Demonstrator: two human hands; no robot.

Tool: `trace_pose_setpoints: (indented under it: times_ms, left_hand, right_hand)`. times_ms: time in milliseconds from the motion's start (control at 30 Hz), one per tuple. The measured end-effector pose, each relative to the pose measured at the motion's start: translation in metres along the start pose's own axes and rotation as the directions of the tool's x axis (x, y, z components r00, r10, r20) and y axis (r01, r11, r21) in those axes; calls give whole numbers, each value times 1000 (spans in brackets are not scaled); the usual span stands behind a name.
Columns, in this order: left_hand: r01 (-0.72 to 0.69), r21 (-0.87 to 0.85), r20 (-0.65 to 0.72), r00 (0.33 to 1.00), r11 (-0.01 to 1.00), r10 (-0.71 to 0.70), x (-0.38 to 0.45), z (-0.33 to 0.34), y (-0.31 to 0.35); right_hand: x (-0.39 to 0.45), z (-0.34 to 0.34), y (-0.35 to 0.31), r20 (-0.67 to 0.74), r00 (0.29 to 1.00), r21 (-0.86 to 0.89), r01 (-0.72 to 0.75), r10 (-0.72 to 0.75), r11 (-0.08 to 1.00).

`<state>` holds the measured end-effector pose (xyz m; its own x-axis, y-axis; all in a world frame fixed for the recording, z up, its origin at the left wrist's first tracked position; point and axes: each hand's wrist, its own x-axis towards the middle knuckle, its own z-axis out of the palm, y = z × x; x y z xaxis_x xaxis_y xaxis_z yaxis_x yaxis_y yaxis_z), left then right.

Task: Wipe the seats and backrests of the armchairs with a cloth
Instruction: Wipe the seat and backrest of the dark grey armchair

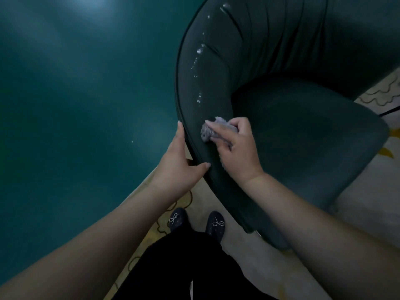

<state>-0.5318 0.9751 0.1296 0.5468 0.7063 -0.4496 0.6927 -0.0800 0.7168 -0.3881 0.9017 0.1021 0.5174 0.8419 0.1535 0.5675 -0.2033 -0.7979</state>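
A dark green armchair [303, 131] with a curved, channelled backrest fills the right half of the view. A line of white specks [198, 61] runs down the inner face of its left arm. My right hand [236, 148] grips a small grey cloth [206, 132] and presses it against that inner face, just below the specks. My left hand [181, 156] holds the arm's top edge, thumb on the inside and fingers over the outer side.
A dark green wall [75, 94] stands close on the left. The pale patterned carpet [368, 191] shows beneath and right of the chair. My black shoes [194, 221] stand by the chair's front corner, near a dark cable [171, 208] on the floor.
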Motion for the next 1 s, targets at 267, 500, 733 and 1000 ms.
trace_pose_setpoints:
  times_ms: [267, 500, 733, 1000]
  left_hand:
    - [-47, -23, 54, 997, 999, 48, 18, -12, -3]
    - [-126, 29, 100, 987, 992, 123, 48, -41, 6]
    - [-158, 53, 145, 978, 986, 149, 67, -57, 8]
    - [-219, 82, 211, 957, 972, 198, 99, -77, 14]
  right_hand:
    - [20, 9, -4, 6, 1000, -24, -16, 16, 1000]
    - [-7, 7, -15, -17, 999, -5, -45, 45, 999]
    - [51, 25, -17, -100, 980, 32, -172, 174, 985]
    - [65, 34, -20, -189, 961, 21, -202, 202, 979]
